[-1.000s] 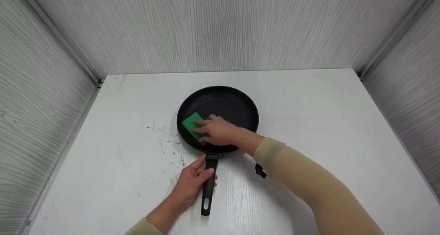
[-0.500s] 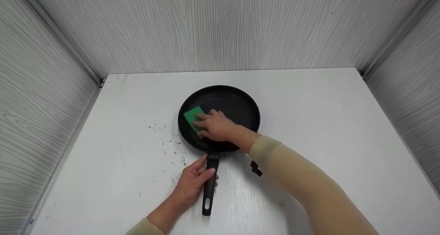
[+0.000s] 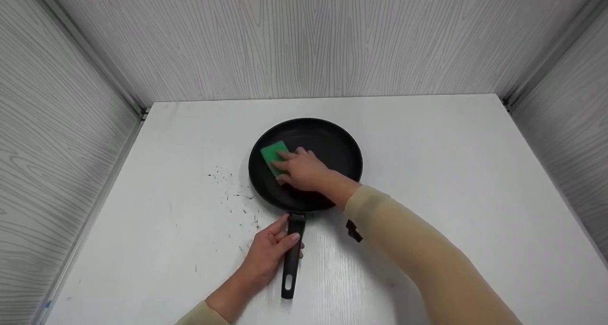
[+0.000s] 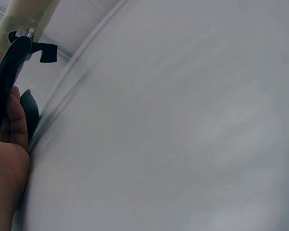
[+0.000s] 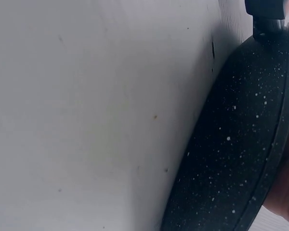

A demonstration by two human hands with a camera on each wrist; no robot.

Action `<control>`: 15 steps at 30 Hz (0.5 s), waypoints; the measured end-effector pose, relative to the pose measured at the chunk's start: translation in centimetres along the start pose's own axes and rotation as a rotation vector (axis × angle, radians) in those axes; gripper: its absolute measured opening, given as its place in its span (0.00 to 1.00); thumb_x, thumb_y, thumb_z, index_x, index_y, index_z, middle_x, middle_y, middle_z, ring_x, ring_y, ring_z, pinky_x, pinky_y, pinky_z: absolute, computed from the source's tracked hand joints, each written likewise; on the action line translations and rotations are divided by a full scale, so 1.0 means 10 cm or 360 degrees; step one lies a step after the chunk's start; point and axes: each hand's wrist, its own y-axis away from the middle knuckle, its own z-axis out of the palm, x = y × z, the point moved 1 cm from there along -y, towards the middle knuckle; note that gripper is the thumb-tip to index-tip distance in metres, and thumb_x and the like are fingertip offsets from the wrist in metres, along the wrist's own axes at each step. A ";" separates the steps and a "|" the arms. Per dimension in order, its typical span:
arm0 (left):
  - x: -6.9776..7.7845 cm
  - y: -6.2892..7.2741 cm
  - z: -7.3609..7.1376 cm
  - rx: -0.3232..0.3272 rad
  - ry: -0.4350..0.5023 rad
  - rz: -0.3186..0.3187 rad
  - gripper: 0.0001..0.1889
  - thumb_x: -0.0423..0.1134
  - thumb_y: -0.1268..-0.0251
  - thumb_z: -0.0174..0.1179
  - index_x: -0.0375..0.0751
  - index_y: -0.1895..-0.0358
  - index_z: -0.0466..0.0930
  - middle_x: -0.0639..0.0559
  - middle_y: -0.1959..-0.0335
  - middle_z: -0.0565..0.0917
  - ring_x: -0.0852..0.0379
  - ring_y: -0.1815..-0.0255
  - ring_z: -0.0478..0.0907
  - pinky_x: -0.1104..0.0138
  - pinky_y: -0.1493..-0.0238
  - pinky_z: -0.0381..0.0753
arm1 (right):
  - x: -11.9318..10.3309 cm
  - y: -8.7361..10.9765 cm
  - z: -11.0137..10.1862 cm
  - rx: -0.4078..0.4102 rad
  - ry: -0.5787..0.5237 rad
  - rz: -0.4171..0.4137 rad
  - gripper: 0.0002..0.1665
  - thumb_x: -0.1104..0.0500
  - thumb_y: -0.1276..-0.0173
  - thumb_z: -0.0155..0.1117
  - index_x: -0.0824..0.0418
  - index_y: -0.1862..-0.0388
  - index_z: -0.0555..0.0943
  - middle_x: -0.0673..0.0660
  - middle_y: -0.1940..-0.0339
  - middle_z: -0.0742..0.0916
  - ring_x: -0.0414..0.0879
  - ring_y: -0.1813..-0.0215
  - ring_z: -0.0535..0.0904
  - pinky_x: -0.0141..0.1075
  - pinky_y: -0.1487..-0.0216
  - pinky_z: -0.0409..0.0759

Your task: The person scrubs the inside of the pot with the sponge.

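A black frying pan (image 3: 327, 142) lies on the white table in the head view, its handle (image 3: 290, 268) toward the person. The left hand (image 3: 266, 251) grips that handle close to the pan, thumb across the top and fingers showing on the far side. Inside the pan, on its left half, the right hand (image 3: 306, 170) holds a green sponge (image 3: 271, 151) against the bottom with spread fingertips. In the left wrist view the left hand (image 4: 12, 125) is round the dark handle (image 4: 7, 82). The right wrist view shows the pan's speckled outer wall (image 5: 226, 144).
Dark specks (image 3: 237, 194) are scattered over the white table (image 3: 427, 149) left of the pan. Grey wood-grain panels (image 3: 304, 40) stand at the back and both sides. A small black device (image 3: 354, 231) hangs under the right sleeve.
The right hand has slid the green sponge away from the person and slightly right across the pan's bottom. The left hand keeps its hold on the handle.
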 end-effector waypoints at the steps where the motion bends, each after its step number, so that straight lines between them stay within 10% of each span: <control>1: 0.00 0.00 0.00 0.0001 -0.0001 0.0002 0.42 0.35 0.21 0.64 0.29 0.15 0.48 0.44 0.61 0.89 0.55 0.65 0.88 0.65 0.54 0.86 | 0.01 0.00 0.00 -0.0001 -0.0002 0.0013 0.34 0.38 0.16 0.55 0.45 0.16 0.68 0.54 0.14 0.65 0.64 0.24 0.68 0.60 0.25 0.67; 15: 0.00 0.00 0.01 -0.0006 0.0012 0.0014 0.42 0.35 0.22 0.64 0.28 0.16 0.48 0.46 0.63 0.90 0.55 0.65 0.88 0.65 0.55 0.87 | 0.18 0.03 -0.05 0.0018 0.0035 0.0146 0.34 0.40 0.15 0.54 0.47 0.16 0.68 0.56 0.14 0.65 0.64 0.25 0.68 0.61 0.25 0.67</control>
